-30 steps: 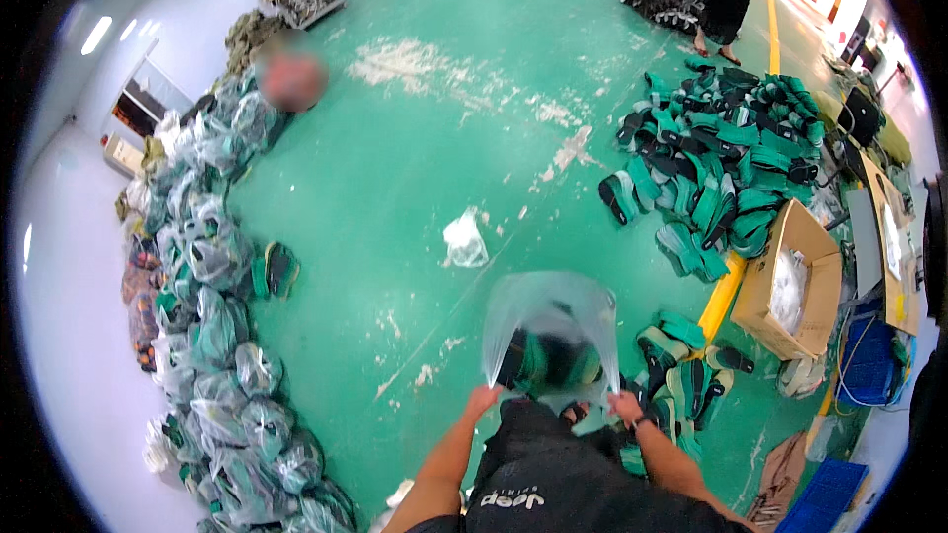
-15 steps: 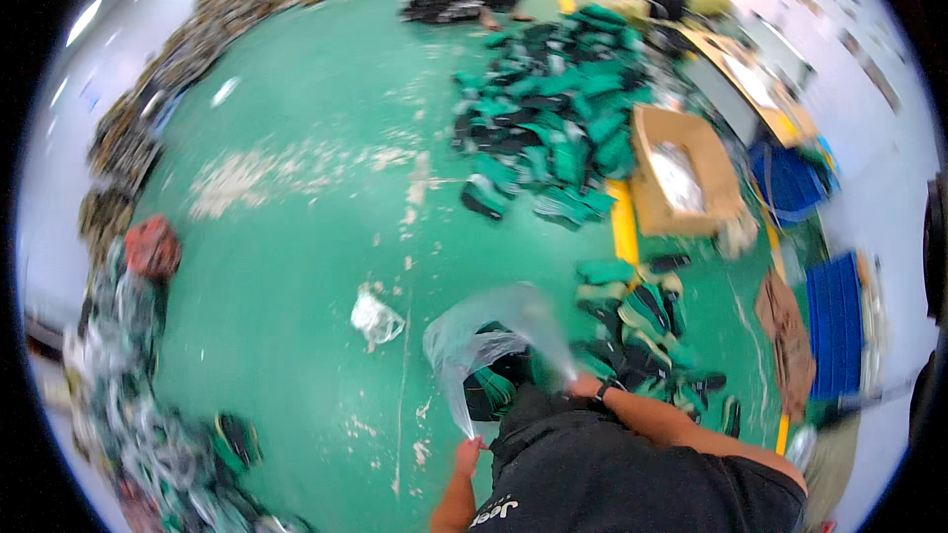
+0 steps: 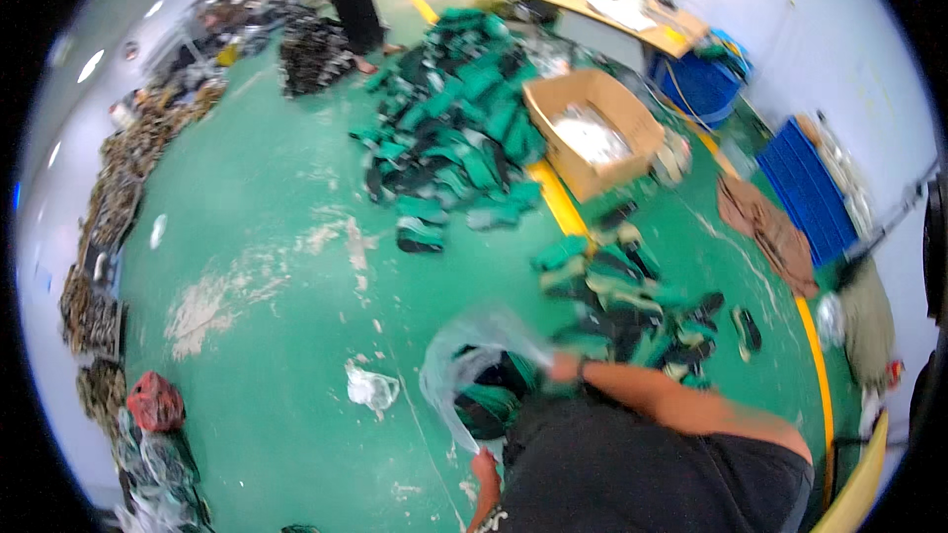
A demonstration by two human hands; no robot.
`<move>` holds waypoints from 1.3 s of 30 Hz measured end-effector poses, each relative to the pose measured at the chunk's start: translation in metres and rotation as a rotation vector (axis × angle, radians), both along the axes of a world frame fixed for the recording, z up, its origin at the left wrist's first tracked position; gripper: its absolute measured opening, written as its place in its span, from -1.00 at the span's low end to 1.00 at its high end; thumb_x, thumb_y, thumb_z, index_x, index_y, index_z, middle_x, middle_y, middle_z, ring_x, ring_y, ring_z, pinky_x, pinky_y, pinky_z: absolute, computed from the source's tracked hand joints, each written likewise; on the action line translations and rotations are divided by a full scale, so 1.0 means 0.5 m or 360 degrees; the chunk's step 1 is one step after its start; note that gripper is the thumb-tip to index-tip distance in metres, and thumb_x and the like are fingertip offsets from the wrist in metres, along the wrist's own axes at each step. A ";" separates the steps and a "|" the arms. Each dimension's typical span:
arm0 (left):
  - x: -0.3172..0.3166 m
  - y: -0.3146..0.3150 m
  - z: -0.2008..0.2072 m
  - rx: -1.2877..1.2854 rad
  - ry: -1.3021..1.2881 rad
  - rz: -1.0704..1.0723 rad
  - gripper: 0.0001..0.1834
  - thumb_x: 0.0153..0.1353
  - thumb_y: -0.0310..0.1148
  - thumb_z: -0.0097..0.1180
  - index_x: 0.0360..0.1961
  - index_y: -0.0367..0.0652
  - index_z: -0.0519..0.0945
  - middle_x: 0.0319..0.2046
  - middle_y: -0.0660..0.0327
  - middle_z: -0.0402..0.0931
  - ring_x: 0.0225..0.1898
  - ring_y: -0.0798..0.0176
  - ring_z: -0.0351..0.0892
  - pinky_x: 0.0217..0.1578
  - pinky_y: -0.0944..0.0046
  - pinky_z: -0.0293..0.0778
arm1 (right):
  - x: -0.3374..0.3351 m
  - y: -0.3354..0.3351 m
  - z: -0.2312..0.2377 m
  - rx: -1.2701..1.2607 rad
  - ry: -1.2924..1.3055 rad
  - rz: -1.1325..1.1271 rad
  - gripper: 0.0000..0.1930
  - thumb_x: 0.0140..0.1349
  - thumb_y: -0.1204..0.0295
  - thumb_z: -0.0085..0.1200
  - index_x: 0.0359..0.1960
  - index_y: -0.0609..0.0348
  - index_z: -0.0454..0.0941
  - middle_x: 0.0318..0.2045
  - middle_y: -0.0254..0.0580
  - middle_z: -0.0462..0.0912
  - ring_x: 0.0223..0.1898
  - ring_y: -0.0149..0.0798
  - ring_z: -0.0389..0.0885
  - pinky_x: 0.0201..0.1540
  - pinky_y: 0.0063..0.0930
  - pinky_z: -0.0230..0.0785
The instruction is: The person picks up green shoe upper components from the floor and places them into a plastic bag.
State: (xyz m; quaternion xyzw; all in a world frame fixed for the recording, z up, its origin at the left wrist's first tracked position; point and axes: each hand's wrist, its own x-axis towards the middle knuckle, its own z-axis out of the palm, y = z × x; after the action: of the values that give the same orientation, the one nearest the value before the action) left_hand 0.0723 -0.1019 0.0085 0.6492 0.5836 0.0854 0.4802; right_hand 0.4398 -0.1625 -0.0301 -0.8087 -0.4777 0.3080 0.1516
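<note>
Holding a thin clear plastic bag open above the green floor, our right hand pinches its rim; our left hand grips the lower edge. We judge the green-and-black pieces inside may spill; the film could tear or slip.

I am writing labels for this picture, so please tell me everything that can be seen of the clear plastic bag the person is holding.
The clear plastic bag is thin, see-through film, crumpled and blurred. It is held open low in the view, above the green floor. The right hand grips its right edge; the left hand is at its lower end. Dark and green items show through it. A smaller crumpled plastic piece lies apart, to its left.
</note>
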 end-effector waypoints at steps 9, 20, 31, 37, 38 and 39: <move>-0.115 0.040 -0.078 -0.0050 0.0303 -0.0292 -0.70 0.12 -0.24 -0.10 -0.60 -0.21 0.52 -0.74 0.13 0.45 -0.65 0.16 0.44 -0.58 0.15 0.28 | -0.082 0.062 0.088 -0.0106 0.0800 -0.0154 -0.72 0.16 0.23 -0.19 -0.50 0.15 0.45 -0.63 -0.15 0.52 -0.57 -0.23 0.48 -0.44 -0.25 0.29; -0.063 0.147 -0.002 -0.0711 -0.0509 0.0757 -0.71 0.17 -0.30 -0.11 -0.64 -0.23 0.37 -0.84 0.38 0.09 -0.82 0.44 0.07 -0.76 0.41 0.05 | -0.129 0.227 0.069 0.0358 0.0236 -0.0636 -0.79 -0.12 0.32 0.00 -0.62 0.25 0.50 -0.65 0.10 0.49 -0.61 0.13 0.46 -0.50 -0.06 0.32; 0.072 0.170 0.048 -0.0538 0.0044 0.0779 -0.84 0.00 -0.46 0.02 -0.64 -0.31 0.46 -0.87 0.28 0.16 -0.87 0.36 0.11 -0.81 0.35 0.04 | 0.050 0.222 0.142 -0.0039 0.0642 -0.0697 -0.78 -0.08 0.46 -0.09 -0.43 0.32 0.53 -0.41 0.24 0.53 -0.31 0.17 0.51 -0.25 -0.09 0.35; 0.157 0.132 0.051 -0.0651 0.0181 0.0870 -0.89 -0.06 -0.52 0.04 -0.46 -0.33 0.51 -0.83 0.28 0.20 -0.83 0.32 0.19 -0.79 0.30 0.16 | 0.139 0.179 0.063 0.0078 0.0544 -0.0797 -0.73 -0.03 0.31 -0.07 -0.39 0.28 0.48 -0.40 0.18 0.52 -0.34 0.17 0.49 -0.25 -0.04 0.33; 0.169 0.145 0.060 -0.0664 0.0196 0.0842 -0.85 -0.01 -0.54 -0.04 -0.39 -0.35 0.51 -0.82 0.28 0.19 -0.84 0.36 0.17 -0.81 0.37 0.12 | 0.142 0.191 0.062 0.0007 0.0492 -0.0725 -0.74 -0.06 0.30 -0.05 -0.47 0.28 0.51 -0.49 0.14 0.53 -0.37 0.16 0.51 -0.32 -0.04 0.36; 0.169 0.148 0.065 -0.0639 0.0141 0.0876 -0.85 -0.01 -0.54 -0.06 -0.40 -0.35 0.51 -0.83 0.28 0.19 -0.84 0.37 0.16 -0.81 0.38 0.11 | 0.157 0.195 0.043 -0.0065 0.0413 -0.0657 -0.75 -0.09 0.30 -0.03 -0.55 0.27 0.53 -0.57 0.11 0.55 -0.40 0.15 0.53 -0.39 -0.04 0.39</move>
State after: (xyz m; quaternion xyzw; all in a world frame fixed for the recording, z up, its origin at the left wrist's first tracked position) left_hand 0.1570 -0.0279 0.0408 0.3629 0.7623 0.0670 0.5316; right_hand 0.5181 -0.0651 -0.0085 -0.8458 -0.2724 0.3813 0.2550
